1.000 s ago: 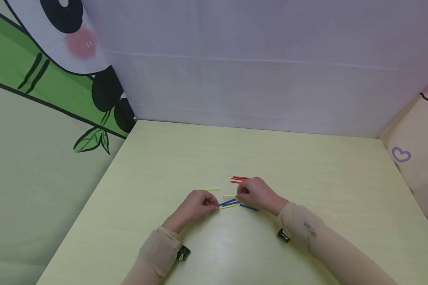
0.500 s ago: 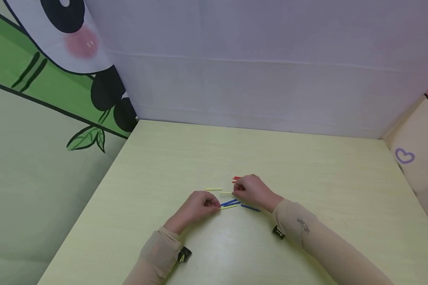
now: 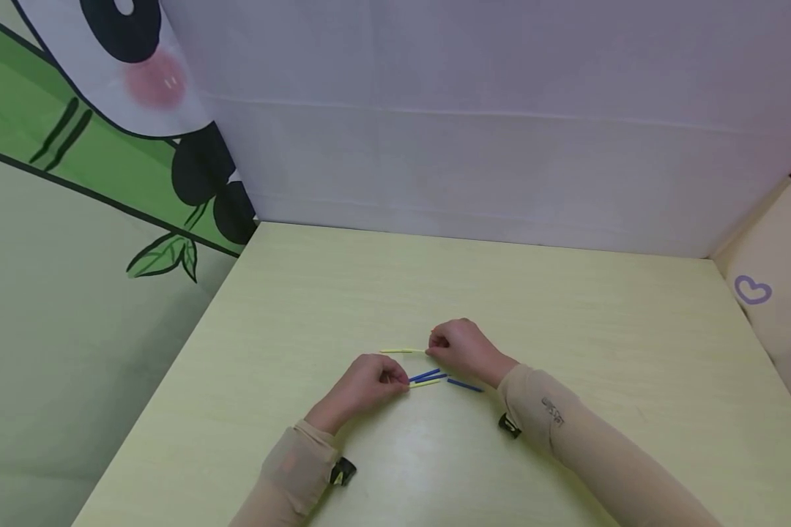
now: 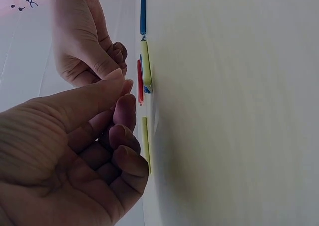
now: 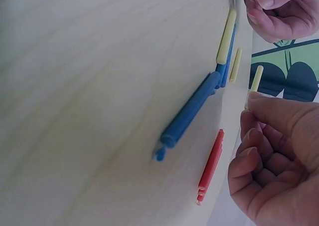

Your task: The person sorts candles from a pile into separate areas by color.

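Observation:
My right hand (image 3: pixel 464 348) pinches a thin yellow stick (image 5: pixel 257 79) between thumb and forefinger, just off the table. The stick's far end points left, in line with another yellow stick (image 3: pixel 392 351) lying there. My left hand (image 3: pixel 368 380) hovers with loosely curled fingers beside the pile and shows nothing held in the wrist views. Right of its fingertips lie crossed blue sticks (image 3: pixel 427 375) and a yellow stick (image 3: pixel 425 383). A further blue stick (image 3: pixel 465 386) lies below my right hand. Red sticks (image 5: pixel 211 161) are mostly hidden behind the right hand in the head view.
The pale wooden table (image 3: pixel 343 285) meets a light cloth wall (image 3: pixel 474 161) at the back. A printed side panel (image 3: pixel 165 256) stands at the left, and another panel (image 3: pixel 764 307) at the right. Both sleeves carry a small black wrist device.
The right hand has moved left and slightly away with its yellow stick, bringing it up to the lying yellow stick and covering the red ones. The left hand has barely moved.

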Demonstrator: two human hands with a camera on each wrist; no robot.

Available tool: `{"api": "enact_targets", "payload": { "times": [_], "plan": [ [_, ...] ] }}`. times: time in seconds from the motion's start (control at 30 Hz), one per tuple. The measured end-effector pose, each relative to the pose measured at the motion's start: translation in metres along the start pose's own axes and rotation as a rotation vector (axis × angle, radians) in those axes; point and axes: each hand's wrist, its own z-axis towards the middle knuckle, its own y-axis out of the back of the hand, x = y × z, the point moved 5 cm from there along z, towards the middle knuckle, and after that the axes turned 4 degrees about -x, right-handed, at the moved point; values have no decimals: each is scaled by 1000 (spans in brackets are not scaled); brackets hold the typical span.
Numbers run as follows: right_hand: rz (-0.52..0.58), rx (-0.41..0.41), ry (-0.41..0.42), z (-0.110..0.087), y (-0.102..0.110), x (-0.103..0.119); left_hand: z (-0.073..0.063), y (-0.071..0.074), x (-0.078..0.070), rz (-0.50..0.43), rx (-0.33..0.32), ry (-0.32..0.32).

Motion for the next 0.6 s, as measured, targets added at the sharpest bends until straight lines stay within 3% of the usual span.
{"api": "enact_targets", "payload": {
  "times": [0.23,0.6],
  "plan": [
    [-7,-17,-48,5,-8,9,-7,5,6,16,16,-12],
    [-17,-55,-55,7,-27,31,-24,10,18,53,44,-55]
  ]
}}
